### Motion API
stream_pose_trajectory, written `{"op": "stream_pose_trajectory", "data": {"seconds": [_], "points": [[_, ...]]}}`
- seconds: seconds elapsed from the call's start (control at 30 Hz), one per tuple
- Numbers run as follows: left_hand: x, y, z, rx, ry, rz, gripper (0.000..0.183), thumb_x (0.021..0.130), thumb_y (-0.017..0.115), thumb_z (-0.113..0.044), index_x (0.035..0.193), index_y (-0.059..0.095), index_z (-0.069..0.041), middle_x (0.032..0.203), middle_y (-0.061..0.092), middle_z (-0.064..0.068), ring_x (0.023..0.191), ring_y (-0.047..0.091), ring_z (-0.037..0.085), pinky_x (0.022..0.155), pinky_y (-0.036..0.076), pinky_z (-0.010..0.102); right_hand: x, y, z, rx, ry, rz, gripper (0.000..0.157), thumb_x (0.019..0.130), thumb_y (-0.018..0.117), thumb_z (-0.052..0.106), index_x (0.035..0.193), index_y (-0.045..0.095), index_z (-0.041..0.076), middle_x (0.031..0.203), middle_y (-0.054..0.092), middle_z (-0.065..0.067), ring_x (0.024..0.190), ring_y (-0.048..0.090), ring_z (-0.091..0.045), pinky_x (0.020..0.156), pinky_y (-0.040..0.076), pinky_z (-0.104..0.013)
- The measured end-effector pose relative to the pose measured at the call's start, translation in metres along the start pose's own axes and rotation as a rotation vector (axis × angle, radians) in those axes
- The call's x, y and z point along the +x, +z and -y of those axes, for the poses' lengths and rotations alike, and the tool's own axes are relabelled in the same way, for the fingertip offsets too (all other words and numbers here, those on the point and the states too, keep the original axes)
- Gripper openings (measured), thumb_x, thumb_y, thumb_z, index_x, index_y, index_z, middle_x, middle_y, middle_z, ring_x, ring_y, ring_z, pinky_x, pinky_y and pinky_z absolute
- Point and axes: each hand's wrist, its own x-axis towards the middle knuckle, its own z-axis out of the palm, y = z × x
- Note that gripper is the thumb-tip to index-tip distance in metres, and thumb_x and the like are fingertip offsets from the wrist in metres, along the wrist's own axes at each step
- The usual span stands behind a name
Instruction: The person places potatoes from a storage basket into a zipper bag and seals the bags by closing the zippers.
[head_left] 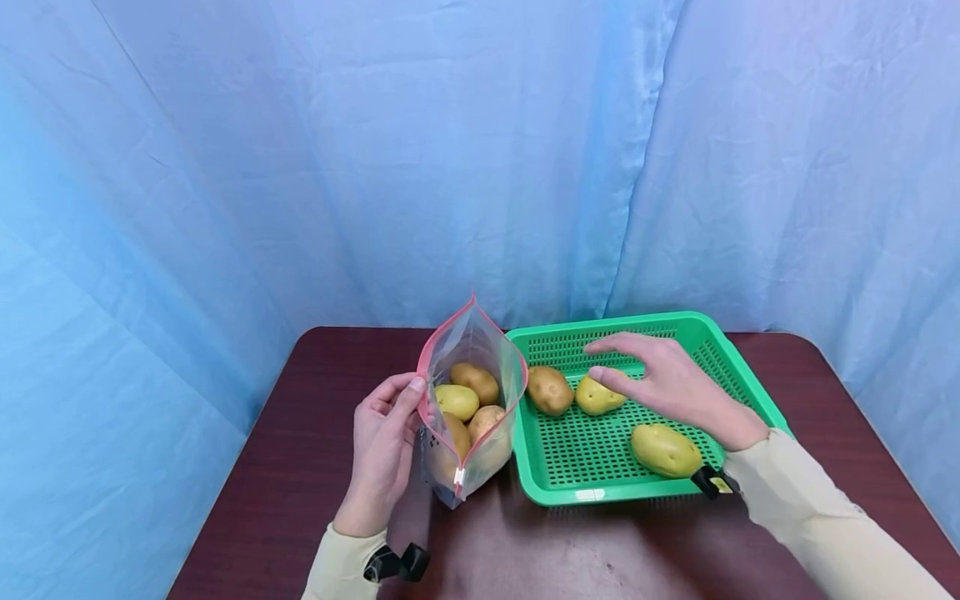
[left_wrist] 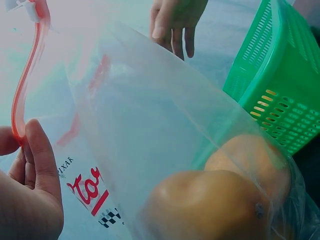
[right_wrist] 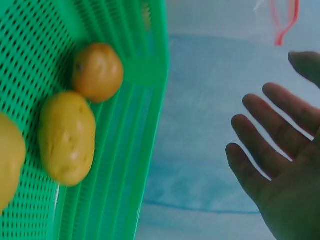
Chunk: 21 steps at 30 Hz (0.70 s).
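Note:
A clear zip bag with a red zip edge stands open-mouthed on the table, several potatoes inside it. Its left rim is pinched between the thumb and fingers of my left hand. Over the green plastic basket, my right hand is held with fingers apart and nothing in them. Below that hand lies a yellow potato, beside a browner potato. Another potato is nearer the basket's front. In the right wrist view, the right hand's fingers are extended and spread.
The basket stands directly right of the bag, on a dark reddish-brown table. A white slider sits at the near end of the bag's zip. Blue curtain hangs behind the table and along its sides.

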Motion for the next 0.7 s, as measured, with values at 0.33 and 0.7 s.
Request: {"op": "stream_pose_trajectory", "data": {"seconds": [0.33,0.7], "points": [[-0.003,-0.001,0.001,-0.013,-0.007,-0.003,0.007,0.102,0.065,-0.008,0.102,0.07,-0.003,0.077,0.065,0.003,0.065,0.061,0.012,0.067,0.057,0.022,0.009,-0.004,-0.029,-0.058,-0.04,0.125,0.043,0.098,0.073,0.038,0.133,0.069,0.014,0.135,0.067,-0.005,0.128,0.06,-0.031,0.102,0.049,-0.056],[-0.005,-0.002,0.002,-0.019,-0.006,0.008,0.008,0.102,0.066,-0.008,0.104,0.07,-0.001,0.078,0.064,0.004,0.066,0.062,0.013,0.066,0.058,0.023,0.014,0.007,-0.054,-0.045,0.032,0.283,0.061,0.095,0.073,0.051,0.142,0.062,0.014,0.145,0.059,-0.009,0.137,0.052,-0.036,0.107,0.044,-0.061]]}}
